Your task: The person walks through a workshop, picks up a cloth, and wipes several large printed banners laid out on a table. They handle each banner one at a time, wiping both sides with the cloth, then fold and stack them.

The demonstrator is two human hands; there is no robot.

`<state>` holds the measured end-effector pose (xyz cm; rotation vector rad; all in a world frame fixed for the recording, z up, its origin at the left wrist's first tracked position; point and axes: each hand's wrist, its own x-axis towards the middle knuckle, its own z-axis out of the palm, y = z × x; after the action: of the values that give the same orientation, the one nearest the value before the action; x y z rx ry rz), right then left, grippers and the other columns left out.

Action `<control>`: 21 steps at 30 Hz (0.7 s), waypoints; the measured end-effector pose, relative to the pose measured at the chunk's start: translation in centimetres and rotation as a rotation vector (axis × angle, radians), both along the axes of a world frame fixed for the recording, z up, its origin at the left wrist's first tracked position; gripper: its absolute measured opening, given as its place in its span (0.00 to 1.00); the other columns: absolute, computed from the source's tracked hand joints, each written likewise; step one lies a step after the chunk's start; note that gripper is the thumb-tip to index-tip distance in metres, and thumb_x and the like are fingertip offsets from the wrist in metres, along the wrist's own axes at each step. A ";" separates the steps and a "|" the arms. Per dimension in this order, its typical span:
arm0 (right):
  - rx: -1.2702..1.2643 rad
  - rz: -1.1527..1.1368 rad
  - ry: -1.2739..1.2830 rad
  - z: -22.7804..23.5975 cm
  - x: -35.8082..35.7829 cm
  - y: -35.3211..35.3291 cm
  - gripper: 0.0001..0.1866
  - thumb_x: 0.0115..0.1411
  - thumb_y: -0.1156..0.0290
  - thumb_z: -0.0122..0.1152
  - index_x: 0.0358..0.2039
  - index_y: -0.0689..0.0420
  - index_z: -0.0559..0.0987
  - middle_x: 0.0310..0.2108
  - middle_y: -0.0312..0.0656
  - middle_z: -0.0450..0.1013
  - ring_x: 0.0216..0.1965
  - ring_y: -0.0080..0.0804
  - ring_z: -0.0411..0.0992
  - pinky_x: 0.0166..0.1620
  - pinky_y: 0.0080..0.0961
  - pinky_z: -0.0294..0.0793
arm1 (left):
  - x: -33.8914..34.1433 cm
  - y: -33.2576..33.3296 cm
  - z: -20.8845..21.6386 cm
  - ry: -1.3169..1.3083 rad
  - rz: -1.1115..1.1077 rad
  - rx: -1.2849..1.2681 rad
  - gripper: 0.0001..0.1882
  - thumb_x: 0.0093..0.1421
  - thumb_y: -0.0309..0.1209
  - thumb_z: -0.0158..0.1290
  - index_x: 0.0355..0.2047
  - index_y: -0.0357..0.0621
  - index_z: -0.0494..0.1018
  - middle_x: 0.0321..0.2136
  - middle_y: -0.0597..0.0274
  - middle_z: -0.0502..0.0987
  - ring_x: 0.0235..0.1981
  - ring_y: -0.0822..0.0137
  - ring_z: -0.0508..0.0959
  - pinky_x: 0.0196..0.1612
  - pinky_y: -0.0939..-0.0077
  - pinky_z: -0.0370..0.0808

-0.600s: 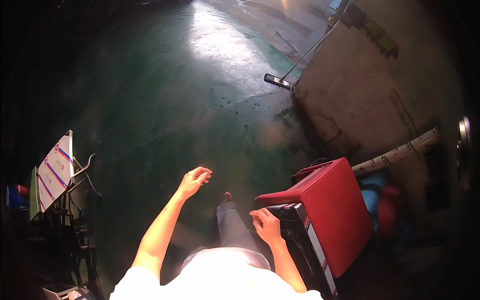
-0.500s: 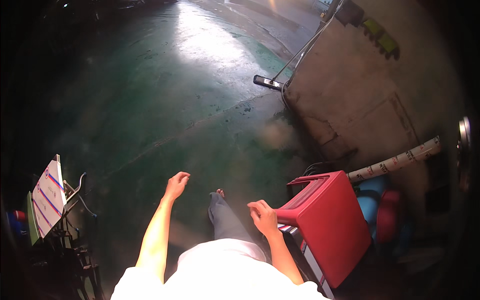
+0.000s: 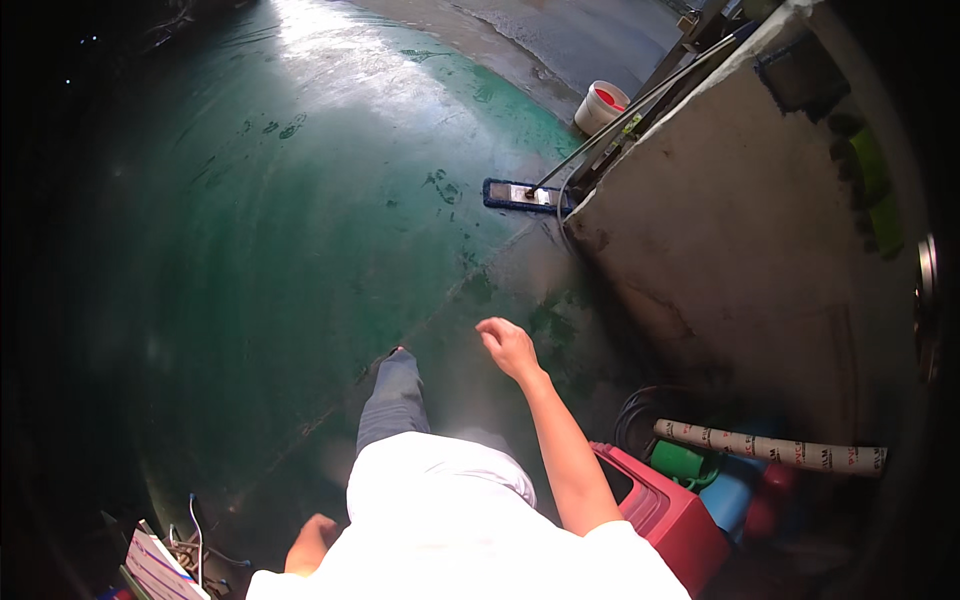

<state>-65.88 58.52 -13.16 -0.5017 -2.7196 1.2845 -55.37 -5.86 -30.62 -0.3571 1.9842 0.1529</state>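
Observation:
My right hand (image 3: 508, 346) swings forward in front of my body, over the green floor (image 3: 300, 260). Its fingers are loosely bent, and I see nothing in them. Low beside my left hip, my left hand (image 3: 316, 532) is partly cut off by my white shirt (image 3: 450, 510); its fingers do not show clearly. Neither hand touches any object. Closest to my right forearm is a red plastic piece (image 3: 665, 500) like a stool or bin, at the lower right. One leg in grey-blue trousers (image 3: 392, 395) steps ahead.
A flat mop (image 3: 525, 195) lies at the corner of a concrete block (image 3: 730, 210), its handle leaning back. Behind stands a white bucket (image 3: 600, 108). A printed tube (image 3: 770, 447) and a green container (image 3: 685, 462) are at right; a striped panel (image 3: 160, 568) is lower left.
I have walked forward and the view has turned. The mop, red piece and striped panel sit lower in view. My right hand has swung forward, my left hand back.

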 end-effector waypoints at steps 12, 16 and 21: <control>-0.595 -0.792 -1.367 -12.1 -0.2 19.1 0.10 0.60 0.68 0.55 0.36 0.57 0.82 0.26 0.39 0.79 0.24 0.28 0.77 0.26 0.30 0.75 | -82.3 68.4 19.0 0.870 -0.242 1.216 0.12 0.65 0.28 0.46 0.44 0.40 0.75 0.31 0.59 0.81 0.31 0.71 0.79 0.37 0.76 0.75; -0.416 -0.677 -1.134 -10.9 -27.7 36.3 0.09 0.57 0.70 0.55 0.33 0.57 0.82 0.23 0.41 0.78 0.19 0.27 0.73 0.24 0.27 0.72 | -88.7 73.9 10.5 0.596 -0.075 0.836 0.13 0.63 0.28 0.46 0.45 0.39 0.73 0.31 0.55 0.81 0.25 0.67 0.82 0.31 0.73 0.78; 0.165 -0.348 -0.046 3.2 -61.5 59.1 0.11 0.60 0.66 0.55 0.43 0.52 0.77 0.41 0.43 0.76 0.43 0.46 0.74 0.46 0.38 0.73 | -90.6 64.0 0.4 0.102 -0.509 -0.069 0.22 0.53 0.37 0.54 0.47 0.40 0.76 0.36 0.47 0.82 0.41 0.56 0.82 0.47 0.61 0.77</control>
<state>-127.40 117.64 -9.95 -0.9435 -2.5884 0.9642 -145.97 58.11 -30.24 0.1209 2.1204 -0.2253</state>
